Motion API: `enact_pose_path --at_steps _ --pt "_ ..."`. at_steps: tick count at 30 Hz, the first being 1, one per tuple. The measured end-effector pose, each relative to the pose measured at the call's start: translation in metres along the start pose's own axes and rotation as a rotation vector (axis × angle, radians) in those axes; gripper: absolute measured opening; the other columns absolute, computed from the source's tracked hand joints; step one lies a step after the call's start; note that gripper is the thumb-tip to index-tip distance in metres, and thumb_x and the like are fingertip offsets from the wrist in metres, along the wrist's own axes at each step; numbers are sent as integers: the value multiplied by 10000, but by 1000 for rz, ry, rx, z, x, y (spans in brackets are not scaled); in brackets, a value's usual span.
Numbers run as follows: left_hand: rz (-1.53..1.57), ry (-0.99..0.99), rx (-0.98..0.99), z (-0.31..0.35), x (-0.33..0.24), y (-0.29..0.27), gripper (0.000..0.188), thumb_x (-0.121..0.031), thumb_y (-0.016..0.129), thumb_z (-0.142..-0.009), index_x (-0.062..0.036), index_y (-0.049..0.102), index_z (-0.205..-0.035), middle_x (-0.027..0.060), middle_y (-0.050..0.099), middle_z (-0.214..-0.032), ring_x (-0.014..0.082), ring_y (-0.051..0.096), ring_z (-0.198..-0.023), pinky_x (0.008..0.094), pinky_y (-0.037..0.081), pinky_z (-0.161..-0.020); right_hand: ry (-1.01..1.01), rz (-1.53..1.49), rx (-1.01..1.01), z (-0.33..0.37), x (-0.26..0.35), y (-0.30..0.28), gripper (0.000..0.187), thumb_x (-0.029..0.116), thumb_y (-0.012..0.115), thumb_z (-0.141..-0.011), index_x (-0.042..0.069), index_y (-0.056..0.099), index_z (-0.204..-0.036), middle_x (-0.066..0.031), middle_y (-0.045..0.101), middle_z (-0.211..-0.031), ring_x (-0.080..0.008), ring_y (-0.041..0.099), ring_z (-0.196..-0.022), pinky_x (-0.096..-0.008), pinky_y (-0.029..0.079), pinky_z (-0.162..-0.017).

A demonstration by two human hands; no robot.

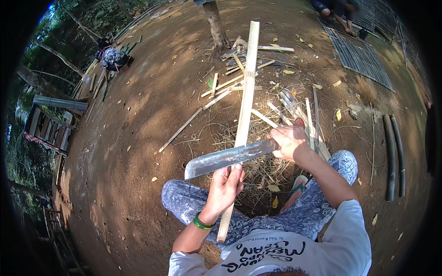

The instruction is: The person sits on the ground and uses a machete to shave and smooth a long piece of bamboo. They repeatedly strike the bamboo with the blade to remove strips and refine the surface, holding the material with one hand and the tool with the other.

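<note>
Machete (225,159) across bamboo strip (249,87)
Your left hand (225,186) grips the strip's lower half; your right hand (290,141) clenches the machete.

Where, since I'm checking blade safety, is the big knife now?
In the head view, the big knife crosses over the pale strip near the centre, held in the right hand, its tip pointing left beyond the left hand.

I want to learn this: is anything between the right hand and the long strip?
Yes, the knife: gripped in the right hand, it crosses over the strip just beyond the left hand.
</note>
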State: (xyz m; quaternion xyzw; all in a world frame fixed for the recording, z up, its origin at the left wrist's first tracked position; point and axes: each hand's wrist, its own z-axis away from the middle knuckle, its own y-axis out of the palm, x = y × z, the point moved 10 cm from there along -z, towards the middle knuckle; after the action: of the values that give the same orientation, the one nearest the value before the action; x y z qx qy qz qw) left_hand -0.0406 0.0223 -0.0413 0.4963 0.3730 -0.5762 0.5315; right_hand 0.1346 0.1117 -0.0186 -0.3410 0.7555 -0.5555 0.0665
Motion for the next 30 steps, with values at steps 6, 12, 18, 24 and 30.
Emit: enact_pose_path --at_steps 6,12,18,24,30 --pt "151 4 53 31 -4 -3 455 -199 473 -1062 -80 347 -1483 -13 484 -718 30 394 -471 178 322 -409 257 43 -230 -19 -52 -35 164 192 724 -730 96 636 -829 -107 620 -632 -338 647 -608 -455 509 -588" --pt "391 -46 39 27 -2 -11 286 -215 437 -1074 -91 450 -1331 -4 495 -693 47 413 -433 176 346 -391 63 -66 -43 -14 7 -15 203 201 751 -712 78 620 -807 -95 606 -600 -319 629 -551 -411 501 -557" --pt "429 -48 51 22 -1 -10 284 -231 398 -1085 -98 447 -1331 -8 482 -685 43 396 -423 182 329 -380 -123 -152 -112 0 47 -18 212 187 749 -663 94 620 -803 -82 579 -577 -319 612 -534 -428 502 -554" --pt "446 -83 118 37 1 -2 306 -215 381 -1089 -92 442 -1362 4 476 -684 47 392 -421 186 327 -384 178 150 -133 -16 -19 -39 183 194 716 -717 76 576 -724 -104 570 -569 -309 597 -509 -435 484 -530" --pt "466 -41 50 26 0 -7 292 -171 411 -1079 -112 418 -1365 20 479 -747 56 402 -480 189 347 -413 -167 -63 -18 9 64 -16 229 171 739 -629 117 605 -806 -47 624 -654 -267 646 -611 -401 510 -590"
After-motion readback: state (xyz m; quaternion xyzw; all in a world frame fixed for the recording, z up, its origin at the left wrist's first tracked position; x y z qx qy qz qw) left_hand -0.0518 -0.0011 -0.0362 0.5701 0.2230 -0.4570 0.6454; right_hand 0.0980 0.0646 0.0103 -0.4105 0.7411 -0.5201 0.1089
